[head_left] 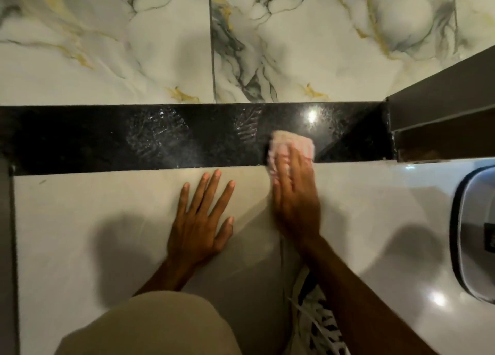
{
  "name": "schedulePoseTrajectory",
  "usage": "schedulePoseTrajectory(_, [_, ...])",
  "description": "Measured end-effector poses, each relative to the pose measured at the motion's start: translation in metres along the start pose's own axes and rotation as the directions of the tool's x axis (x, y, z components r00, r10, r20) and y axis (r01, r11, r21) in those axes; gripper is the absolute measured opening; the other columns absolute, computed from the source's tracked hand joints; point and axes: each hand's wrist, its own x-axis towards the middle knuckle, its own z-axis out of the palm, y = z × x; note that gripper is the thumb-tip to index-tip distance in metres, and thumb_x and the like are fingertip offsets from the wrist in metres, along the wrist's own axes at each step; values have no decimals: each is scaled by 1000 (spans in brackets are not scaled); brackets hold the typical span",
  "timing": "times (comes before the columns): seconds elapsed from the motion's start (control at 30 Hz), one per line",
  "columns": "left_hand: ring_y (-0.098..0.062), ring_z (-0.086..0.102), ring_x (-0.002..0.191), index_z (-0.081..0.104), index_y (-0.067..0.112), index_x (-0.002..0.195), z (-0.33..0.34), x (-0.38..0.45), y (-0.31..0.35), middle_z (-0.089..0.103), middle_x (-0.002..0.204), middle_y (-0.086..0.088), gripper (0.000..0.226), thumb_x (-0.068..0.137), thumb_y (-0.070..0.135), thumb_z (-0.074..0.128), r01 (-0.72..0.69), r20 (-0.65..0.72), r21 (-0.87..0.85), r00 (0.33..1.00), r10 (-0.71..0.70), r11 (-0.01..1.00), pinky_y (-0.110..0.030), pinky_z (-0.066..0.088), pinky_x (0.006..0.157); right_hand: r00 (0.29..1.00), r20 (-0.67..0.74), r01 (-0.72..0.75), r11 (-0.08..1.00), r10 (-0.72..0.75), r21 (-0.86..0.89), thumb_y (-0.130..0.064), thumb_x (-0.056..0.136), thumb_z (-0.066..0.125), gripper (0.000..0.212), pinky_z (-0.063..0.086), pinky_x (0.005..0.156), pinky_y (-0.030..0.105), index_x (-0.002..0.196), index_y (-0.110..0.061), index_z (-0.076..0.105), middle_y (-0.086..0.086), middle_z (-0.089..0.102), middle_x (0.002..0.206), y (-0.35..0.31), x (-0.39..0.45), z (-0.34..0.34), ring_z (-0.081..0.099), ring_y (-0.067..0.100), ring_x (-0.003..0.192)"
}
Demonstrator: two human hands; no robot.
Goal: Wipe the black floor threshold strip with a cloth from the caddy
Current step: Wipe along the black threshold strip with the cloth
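Observation:
The black threshold strip [134, 137] runs left to right across the floor, glossy, with wet streaks and smears near its middle. My right hand [294, 196] presses a pink cloth [292, 144] flat onto the strip's right part, near its front edge; the cloth and fingers are motion-blurred. My left hand [203, 220] lies flat on the pale floor tile just in front of the strip, fingers spread, holding nothing.
Marbled white tiles [107, 46] lie beyond the strip. A dark door frame [442, 105] closes off the strip's right end. A grey-rimmed caddy [466, 236] sits at the right edge. My knee [150, 328] and a patterned shoe [321, 325] are at the bottom.

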Motion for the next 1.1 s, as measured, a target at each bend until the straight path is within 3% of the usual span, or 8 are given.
schedulePoseTrajectory(0.27, [-29, 10, 172, 18, 25, 176, 2, 1, -1, 12, 185, -10, 76, 107, 53, 34, -13, -50, -30, 999, 11, 999, -56, 3, 139, 859, -139, -464, 864, 493, 195, -33, 114, 41, 62, 15, 137, 38, 167, -4, 26, 19, 24, 176, 21, 93, -6, 21, 32, 165])
schedulePoseTrajectory(0.37, [-28, 10, 172, 17, 25, 176, 0, 1, -1, 12, 185, -10, 77, 106, 51, 37, -8, -52, -25, 999, 7, 1000, -56, 3, 140, 996, -30, -82, 993, 85, 84, -34, 114, 34, 61, 5, 139, 43, 169, -10, 22, 17, 9, 179, -24, 117, 12, 13, 34, 167])
schedulePoseTrajectory(0.5, [-29, 12, 172, 19, 22, 175, -7, 1, 2, 15, 184, -11, 83, 102, 50, 46, 24, -31, -15, 999, -24, 1000, -58, 6, 139, 942, 112, 307, 948, -315, 83, -29, 116, 37, 56, 15, 139, 53, 169, -13, 26, 16, 15, 179, -33, 58, 15, 11, 31, 168])
schedulePoseTrajectory(0.7, [-32, 19, 170, 25, 16, 174, -7, 2, 2, 19, 183, -13, 80, 104, 51, 43, 22, -32, -14, 999, -22, 1000, -58, 11, 138, 995, 89, 65, 984, -50, -168, -23, 117, 31, 54, 15, 138, 55, 168, -10, 24, 24, 14, 176, 29, 30, -10, 7, 39, 167])
schedulePoseTrajectory(0.83, [-34, 19, 170, 25, 15, 174, -6, 1, 1, 20, 183, -15, 79, 105, 50, 42, -1, -51, -12, 999, 0, 1000, -59, 9, 138, 958, 16, -288, 954, 287, 89, -39, 115, 31, 61, -2, 129, 9, 172, -23, 13, 7, 5, 181, -18, 95, 0, 2, 13, 165])
schedulePoseTrajectory(0.9, [-34, 16, 171, 21, 16, 175, -5, 0, 0, 17, 184, -15, 80, 104, 49, 41, 1, -45, -9, 999, -2, 1000, -59, 7, 138, 992, 74, -107, 991, 101, 75, -36, 116, 30, 60, -14, 131, 14, 171, -18, 17, 10, 8, 181, -42, 98, 7, 4, 21, 168])
schedulePoseTrajectory(1.0, [-34, 13, 171, 16, 17, 176, -5, -1, 2, 12, 185, -15, 82, 104, 49, 40, 4, -35, -4, 999, -4, 1000, -59, 4, 138, 962, 82, 253, 962, -262, 102, -28, 114, 43, 52, 12, 140, 48, 164, -12, 39, 18, 30, 174, -33, 44, 8, 21, 33, 165])
schedulePoseTrajectory(1.1, [-34, 13, 171, 18, 15, 175, -8, 1, 4, 12, 184, -15, 80, 105, 49, 38, 25, -30, -26, 999, -25, 999, -59, 3, 138, 996, 31, 80, 997, -80, 4, -28, 113, 46, 54, 39, 130, 50, 165, -24, 36, 12, 31, 175, 14, -15, -7, 24, 29, 164])
